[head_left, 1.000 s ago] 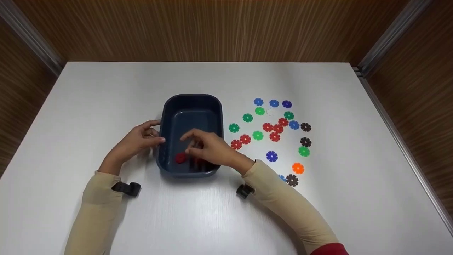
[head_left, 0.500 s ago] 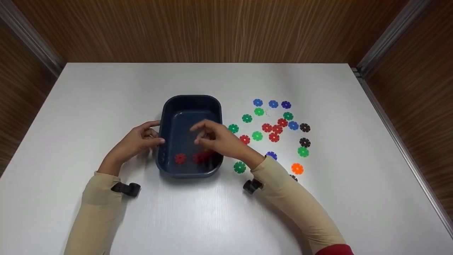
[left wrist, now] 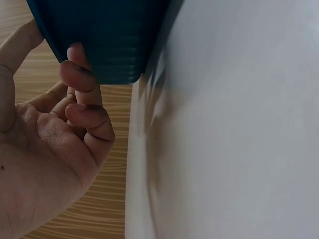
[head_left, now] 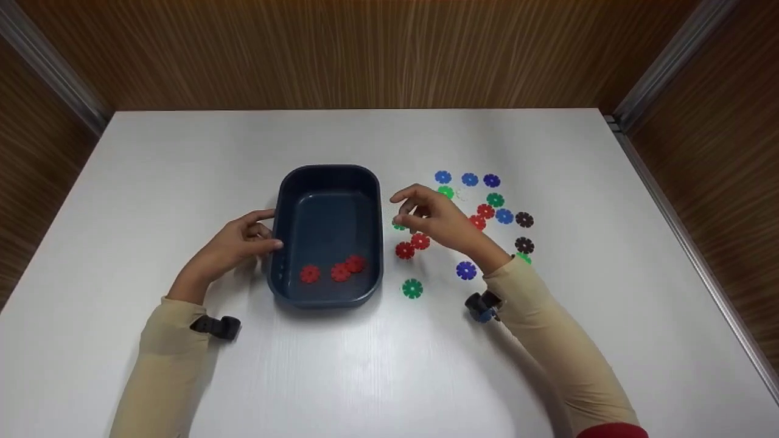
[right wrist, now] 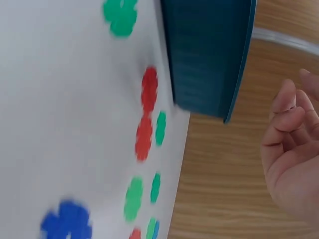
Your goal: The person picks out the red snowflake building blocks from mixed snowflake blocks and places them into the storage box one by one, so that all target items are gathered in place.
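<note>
In the head view my left hand (head_left: 234, 243) holds the left side of a dark blue plastic tub (head_left: 328, 301). Its thumb lies over the rim and curled fingers sit against the outer wall, as the tub wall (left wrist: 112, 40) in the left wrist view also shows. My right hand (head_left: 441, 219) hovers right of the tub with loosely bent fingers and nothing in them. Inside the tub's near end lie a single red notched disc (head_left: 310, 274) and two overlapping red discs (head_left: 348, 267). Under the right hand are red interlocking discs (head_left: 405, 250) and a partly hidden green disc (head_left: 399, 224).
Notched discs lie scattered right of the tub on the white table (head_left: 304, 377): blue discs (head_left: 469, 179) at the back, black discs (head_left: 524, 245) at the right, a purple disc (head_left: 467, 271) and a green disc (head_left: 412, 288) nearer. Wood-grain panels (head_left: 365, 55) enclose the table.
My right hand has moved right, out from over the tub to above the loose discs. The red discs beneath it in the tub now show fully. The left hand has stayed put.
</note>
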Motion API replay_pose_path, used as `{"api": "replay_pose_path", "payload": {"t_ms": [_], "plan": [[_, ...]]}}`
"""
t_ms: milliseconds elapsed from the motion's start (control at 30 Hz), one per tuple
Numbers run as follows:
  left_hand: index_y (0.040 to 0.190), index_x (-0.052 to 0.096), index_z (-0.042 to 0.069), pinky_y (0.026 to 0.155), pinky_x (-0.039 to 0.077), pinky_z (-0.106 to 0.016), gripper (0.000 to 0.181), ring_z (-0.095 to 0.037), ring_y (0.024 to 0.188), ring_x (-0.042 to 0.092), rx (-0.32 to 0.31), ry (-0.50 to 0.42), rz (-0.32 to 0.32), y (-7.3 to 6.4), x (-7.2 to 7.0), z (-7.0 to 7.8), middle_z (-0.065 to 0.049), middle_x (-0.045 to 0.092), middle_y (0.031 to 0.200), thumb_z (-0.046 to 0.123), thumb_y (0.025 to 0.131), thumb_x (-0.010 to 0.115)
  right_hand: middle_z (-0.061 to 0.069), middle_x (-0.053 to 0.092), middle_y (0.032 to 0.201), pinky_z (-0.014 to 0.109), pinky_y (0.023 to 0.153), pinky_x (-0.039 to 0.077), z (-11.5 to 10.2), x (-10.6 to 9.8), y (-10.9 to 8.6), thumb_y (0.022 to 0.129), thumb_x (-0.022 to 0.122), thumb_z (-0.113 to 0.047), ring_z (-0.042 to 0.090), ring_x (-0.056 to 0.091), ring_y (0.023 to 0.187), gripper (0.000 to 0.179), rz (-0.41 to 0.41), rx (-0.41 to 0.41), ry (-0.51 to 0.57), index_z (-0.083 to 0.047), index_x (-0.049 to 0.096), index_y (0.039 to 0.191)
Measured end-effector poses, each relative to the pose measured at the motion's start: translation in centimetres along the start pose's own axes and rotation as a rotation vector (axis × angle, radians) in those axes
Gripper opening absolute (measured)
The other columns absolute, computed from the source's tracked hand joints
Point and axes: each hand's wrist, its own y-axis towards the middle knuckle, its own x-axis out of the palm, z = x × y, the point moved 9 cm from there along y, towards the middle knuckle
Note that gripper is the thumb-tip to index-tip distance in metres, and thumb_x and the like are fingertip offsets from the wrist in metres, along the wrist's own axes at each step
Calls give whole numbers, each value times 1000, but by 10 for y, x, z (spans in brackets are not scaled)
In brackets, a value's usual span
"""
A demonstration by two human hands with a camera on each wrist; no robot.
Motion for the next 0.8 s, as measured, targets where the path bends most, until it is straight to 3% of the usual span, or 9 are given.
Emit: {"api": "replay_pose_path", "payload": {"t_ms": [200,367,800], "plan": [[147,35,2,71,48,-23,66,-4,74,56,-5,-9,0,-1,0,-1,5,58,88,15,90,67,11,61,99,31,77,53,15,-26,-8,93,63,-12,20,57,79,31,26,28,-76,-8,59,123],[147,35,2,71,49,-24,66,-4,74,57,1,-15,-2,0,1,0,5,59,89,15,91,67,11,60,101,22,73,52,30,-49,-17,93,63,-11,20,57,82,33,32,55,-109,-5,57,125],[148,34,5,74,48,-25,69,-6,77,56,-37,37,8,1,-4,-3,4,58,91,22,91,68,10,59,104,28,77,50,92,-80,-31,94,62,-14,22,54,88,30,-42,284,-283,-8,60,123]]}}
